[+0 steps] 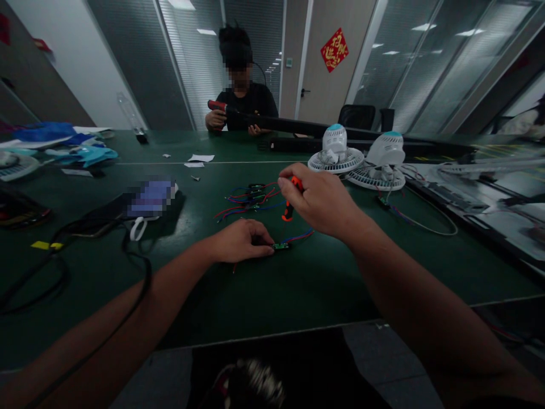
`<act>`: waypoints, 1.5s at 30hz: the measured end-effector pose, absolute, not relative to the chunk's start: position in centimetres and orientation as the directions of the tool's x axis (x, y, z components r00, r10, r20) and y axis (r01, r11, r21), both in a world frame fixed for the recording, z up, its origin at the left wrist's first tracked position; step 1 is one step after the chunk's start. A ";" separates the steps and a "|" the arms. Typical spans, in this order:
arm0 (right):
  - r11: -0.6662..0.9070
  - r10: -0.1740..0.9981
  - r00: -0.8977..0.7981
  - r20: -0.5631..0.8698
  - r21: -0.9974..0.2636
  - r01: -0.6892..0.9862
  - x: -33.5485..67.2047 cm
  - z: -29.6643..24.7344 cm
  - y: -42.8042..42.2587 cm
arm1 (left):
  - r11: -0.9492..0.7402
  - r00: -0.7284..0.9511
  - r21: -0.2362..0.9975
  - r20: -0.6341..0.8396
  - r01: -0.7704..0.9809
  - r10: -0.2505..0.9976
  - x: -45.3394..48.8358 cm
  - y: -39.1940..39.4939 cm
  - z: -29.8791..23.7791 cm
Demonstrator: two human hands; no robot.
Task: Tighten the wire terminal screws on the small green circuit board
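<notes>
Head view. The left hand [240,241], fingers curled, pinches a small green circuit board [281,246] down on the dark green surface [298,284]. Its fingertips cover the board's left end; red and blue leads [300,235] trail from the other end. The right hand [321,199] is closed round a slim orange-and-black tool [290,207], held upright just above the board. Much of the handle is hidden in the fist, and the tip is too small to identify. Just behind lies a tangle of coloured wires [249,199]. Two white desk fans [336,150] lie face down to the right. Opposite, a person grips a long black bar [289,124].
</notes>
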State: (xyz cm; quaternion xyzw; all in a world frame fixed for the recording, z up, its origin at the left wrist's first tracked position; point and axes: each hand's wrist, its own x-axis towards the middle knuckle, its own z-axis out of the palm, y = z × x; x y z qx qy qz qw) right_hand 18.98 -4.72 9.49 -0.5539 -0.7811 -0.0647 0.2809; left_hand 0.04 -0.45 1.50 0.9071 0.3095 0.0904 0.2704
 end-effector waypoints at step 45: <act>0.776 0.514 -0.282 0.810 -0.300 0.555 19.6 7.4 -4.3 | -0.626 0.775 0.567 -0.032 0.534 0.632 0.2 -0.8 1.9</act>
